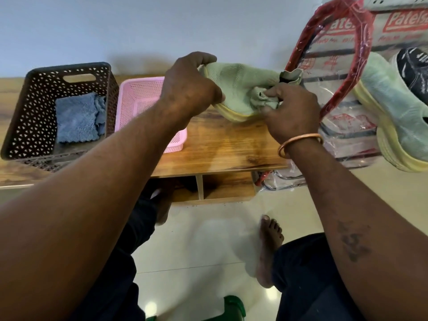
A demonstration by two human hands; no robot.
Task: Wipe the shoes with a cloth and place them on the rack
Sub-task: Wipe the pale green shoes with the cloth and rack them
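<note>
A pale green knit shoe (238, 89) with a yellow sole is held on its side above the wooden rack top (222, 147). My left hand (190, 86) grips its toe end, fingers curled over the upper and thumb at the sole. My right hand (289, 107) pinches a bunched green cloth (262, 97) against the shoe's side near the ankle opening. A matching green shoe (393, 112) lies on the right, partly against a clear plastic bag. Beside it a black shoe (414, 72) shows at the frame's edge.
A dark brown perforated basket (34, 117) with a blue cloth (77, 118) stands at the left. A pink basket (136, 93) sits beside it. A clear bag with red handles (335, 42) leans at the right. Bare feet stand on the pale tiled floor below the rack.
</note>
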